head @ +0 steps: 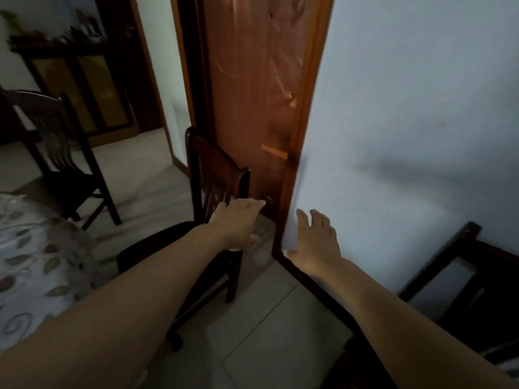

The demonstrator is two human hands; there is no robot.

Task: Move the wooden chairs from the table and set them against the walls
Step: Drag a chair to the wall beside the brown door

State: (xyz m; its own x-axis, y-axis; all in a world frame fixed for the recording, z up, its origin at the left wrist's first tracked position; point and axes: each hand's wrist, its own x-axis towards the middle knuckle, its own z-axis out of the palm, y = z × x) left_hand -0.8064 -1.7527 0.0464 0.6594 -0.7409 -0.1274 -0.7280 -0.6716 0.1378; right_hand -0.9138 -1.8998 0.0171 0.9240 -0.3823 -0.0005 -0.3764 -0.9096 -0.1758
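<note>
Beside the wooden door [252, 108], a dark chair [216, 175] stands on the tiled floor [266, 318]. Left hand [238, 223] hovers over its backrest, fingers spread, gripping nothing. Right hand [314, 242] hangs empty, fingers apart, near the wall [407, 108].

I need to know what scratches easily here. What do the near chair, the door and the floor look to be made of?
The near chair looks like dark stained wood with a slight sheen on the slatted back. The door appears to be reddish-brown varnished wood with visible grain. The floor seems to be pale tile, going by the joint lines.
</note>
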